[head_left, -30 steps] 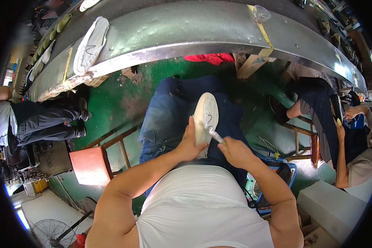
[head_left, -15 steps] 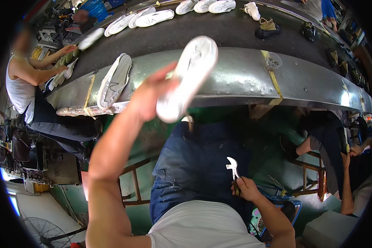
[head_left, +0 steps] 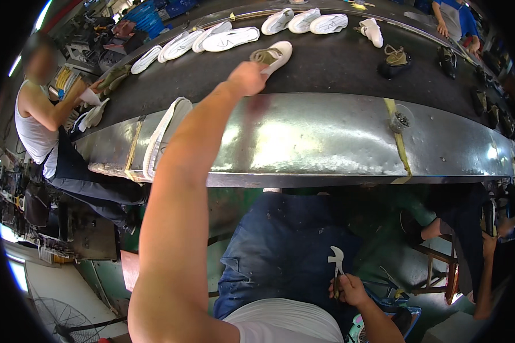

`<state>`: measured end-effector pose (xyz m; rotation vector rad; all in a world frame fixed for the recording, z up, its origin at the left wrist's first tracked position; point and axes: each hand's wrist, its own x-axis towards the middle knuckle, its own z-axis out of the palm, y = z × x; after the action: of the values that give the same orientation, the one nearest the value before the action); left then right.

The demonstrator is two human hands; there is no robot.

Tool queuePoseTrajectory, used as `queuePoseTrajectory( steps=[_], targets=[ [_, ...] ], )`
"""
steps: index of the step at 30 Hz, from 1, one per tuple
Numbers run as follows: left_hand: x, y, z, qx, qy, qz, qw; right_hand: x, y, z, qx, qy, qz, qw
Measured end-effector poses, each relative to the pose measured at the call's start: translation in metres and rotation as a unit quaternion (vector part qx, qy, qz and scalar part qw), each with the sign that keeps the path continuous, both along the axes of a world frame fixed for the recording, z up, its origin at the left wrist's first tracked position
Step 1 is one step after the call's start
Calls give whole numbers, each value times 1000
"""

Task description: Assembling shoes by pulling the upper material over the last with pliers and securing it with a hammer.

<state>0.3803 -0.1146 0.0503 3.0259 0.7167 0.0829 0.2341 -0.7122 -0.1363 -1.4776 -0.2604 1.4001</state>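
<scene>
My left hand (head_left: pixel 249 79) reaches far forward over the dark belt and is closed on the near end of a shoe (head_left: pixel 279 54). The shoe has an olive upper and a white sole and toe, and its upper faces up. Low by my right thigh, my right hand (head_left: pixel 348 290) grips a pair of lasting pincers (head_left: pixel 337 258), with the curved metal head pointing up and away. Close to my left forearm, a white-soled shoe (head_left: pixel 171 123) lies sole-up on the metal ledge, partly covered by the arm.
White-soled shoes (head_left: pixel 231 39) line the belt's far side. Dark shoes (head_left: pixel 395 62) stand farther right. On the metal ledge (head_left: pixel 320 137) sits a clear cup (head_left: pixel 401 119) of small metal bits. Co-workers sit at left (head_left: pixel 37 134) and right; another person (head_left: pixel 458 23) is at far right.
My left hand has carried the shoe forward over the belt and turned it from sole up to upper up. My right hand keeps the pincers near my lap. The view has tilted upward.
</scene>
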Motion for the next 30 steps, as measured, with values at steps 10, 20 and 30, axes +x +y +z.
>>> queuePoseTrajectory(
  steps=[10,20,30],
  targets=[
    [-225,109,22,-322,-42,278,904,-4,0,-2,-20,10,1,1000],
    [-295,-174,-25,-743,-365,42,559,-20,-3,0,-25,-45,-16,999],
    [-290,-302,-144,-779,-315,155,518,-33,7,52,-97,-244,84,961]
  ],
)
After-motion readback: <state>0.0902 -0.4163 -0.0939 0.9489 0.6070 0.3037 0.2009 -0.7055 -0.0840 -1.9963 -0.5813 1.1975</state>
